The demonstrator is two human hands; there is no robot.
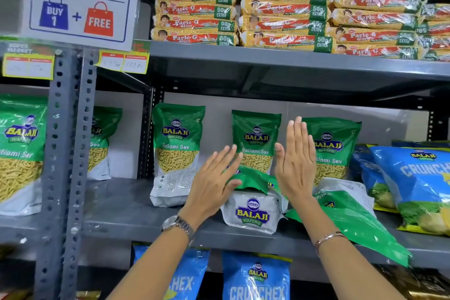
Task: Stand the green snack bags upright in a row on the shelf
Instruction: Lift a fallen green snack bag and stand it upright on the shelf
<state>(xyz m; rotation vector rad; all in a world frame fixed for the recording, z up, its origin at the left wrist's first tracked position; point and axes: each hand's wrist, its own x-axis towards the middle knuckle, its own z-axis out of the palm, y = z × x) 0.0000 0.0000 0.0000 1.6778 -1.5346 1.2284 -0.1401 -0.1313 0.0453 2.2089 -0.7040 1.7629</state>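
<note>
Three green Balaji Ratlami Sev bags stand upright at the back of the grey middle shelf (126,212): a left bag (176,151), a middle bag (255,139) and a right bag (336,143). In front of the middle one a toppled bag (253,209) lies with its white base toward me and its green top folded over. Another green bag (353,221) lies flat at the right, hanging over the shelf edge. My left hand (214,185) and my right hand (295,163) are open, fingers straight, one on each side of the toppled bag. The left thumb touches its green top.
Blue Crunchex bags (418,185) crowd the right end of the shelf and the shelf below (255,280). More green bags (19,153) stand left of the perforated upright post (65,153). Stacked Parle-G packs (285,17) fill the shelf above. A "Buy 1 + Free" sign (80,0) hangs top left.
</note>
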